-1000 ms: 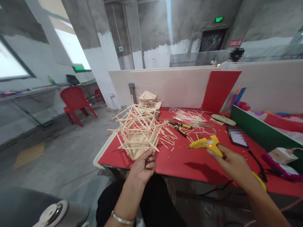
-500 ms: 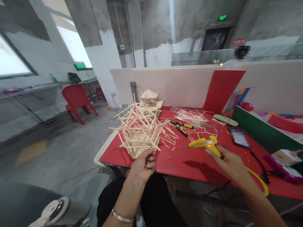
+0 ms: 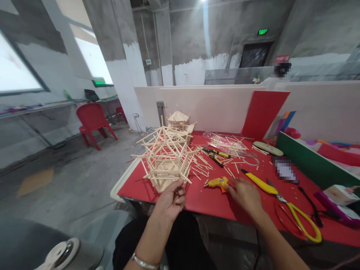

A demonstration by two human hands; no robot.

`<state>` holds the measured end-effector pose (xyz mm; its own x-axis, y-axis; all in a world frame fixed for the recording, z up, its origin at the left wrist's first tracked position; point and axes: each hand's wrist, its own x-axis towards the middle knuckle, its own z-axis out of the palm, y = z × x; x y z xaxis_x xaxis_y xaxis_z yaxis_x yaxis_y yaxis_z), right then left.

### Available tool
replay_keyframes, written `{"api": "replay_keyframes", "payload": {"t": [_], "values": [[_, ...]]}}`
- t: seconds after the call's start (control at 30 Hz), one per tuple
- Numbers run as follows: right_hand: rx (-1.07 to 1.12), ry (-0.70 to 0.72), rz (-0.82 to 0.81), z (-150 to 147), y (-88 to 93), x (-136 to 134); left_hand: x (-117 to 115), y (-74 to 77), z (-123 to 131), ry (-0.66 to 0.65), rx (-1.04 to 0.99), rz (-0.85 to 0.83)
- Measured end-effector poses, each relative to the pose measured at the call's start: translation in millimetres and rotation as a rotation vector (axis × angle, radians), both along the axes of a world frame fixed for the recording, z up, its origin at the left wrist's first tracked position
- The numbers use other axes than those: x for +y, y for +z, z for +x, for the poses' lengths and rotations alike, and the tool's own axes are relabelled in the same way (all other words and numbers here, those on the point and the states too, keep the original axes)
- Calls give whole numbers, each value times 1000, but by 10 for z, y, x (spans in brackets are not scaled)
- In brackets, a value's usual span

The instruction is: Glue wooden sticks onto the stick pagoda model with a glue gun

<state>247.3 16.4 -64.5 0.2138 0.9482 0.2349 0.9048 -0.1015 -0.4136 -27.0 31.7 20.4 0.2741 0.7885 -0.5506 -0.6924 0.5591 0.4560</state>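
An open pavilion-like frame of thin wooden sticks [image 3: 165, 157] stands on the red tabletop [image 3: 202, 202]. At its near right corner my left hand [image 3: 171, 198] is closed in a pinch on a stick of the frame; the fingertips are partly hidden. To the right, my right hand [image 3: 246, 197] is closed at the handle of a yellow hot glue gun [image 3: 218, 183], whose nozzle points left toward the frame. The gun is low over the table; I cannot tell whether it touches. Loose sticks [image 3: 201, 165] lie between frame and gun.
Behind the frame stands a smaller roofed stick model [image 3: 178, 118]. Black-and-yellow pliers [image 3: 215, 155] and a plastic bag of sticks [image 3: 225, 142] lie farther back. Right of my hand are a yellow utility knife [image 3: 260, 182] and yellow-handled scissors [image 3: 302, 219]. A green panel [image 3: 309, 153] borders the right.
My right hand has brought the glue gun left and lower, closer to the frame, uncovering the knife and scissors. My left hand stays at the frame's corner. The view has shifted slightly.
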Motion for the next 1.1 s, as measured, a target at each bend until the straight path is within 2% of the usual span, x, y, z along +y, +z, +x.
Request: {"api": "replay_keyframes", "payload": {"t": [0.07, 0.2, 0.33, 0.43, 0.57, 0.8, 1.1], "values": [[63, 29, 67, -134, 139, -49, 0, -14, -16, -15, 2, 19], [525, 303, 138, -626, 455, -151, 4, -40, -45, -40, 9, 66], [633, 419, 201, -1148, 629, -210, 22, -77, -52, -71, 30, 111], [661, 405, 261, -1384, 628, -197, 37, -108, -49, -89, 69, 114], [628, 322, 358, -1517, 599, -154, 44, -122, -45, -88, 93, 133], [583, 208, 408, -1624, 565, -80, 58, -134, -40, -106, 96, 165], [550, 201, 436, -1637, 532, -57, 94, -199, -54, -135, 78, 203]]}}
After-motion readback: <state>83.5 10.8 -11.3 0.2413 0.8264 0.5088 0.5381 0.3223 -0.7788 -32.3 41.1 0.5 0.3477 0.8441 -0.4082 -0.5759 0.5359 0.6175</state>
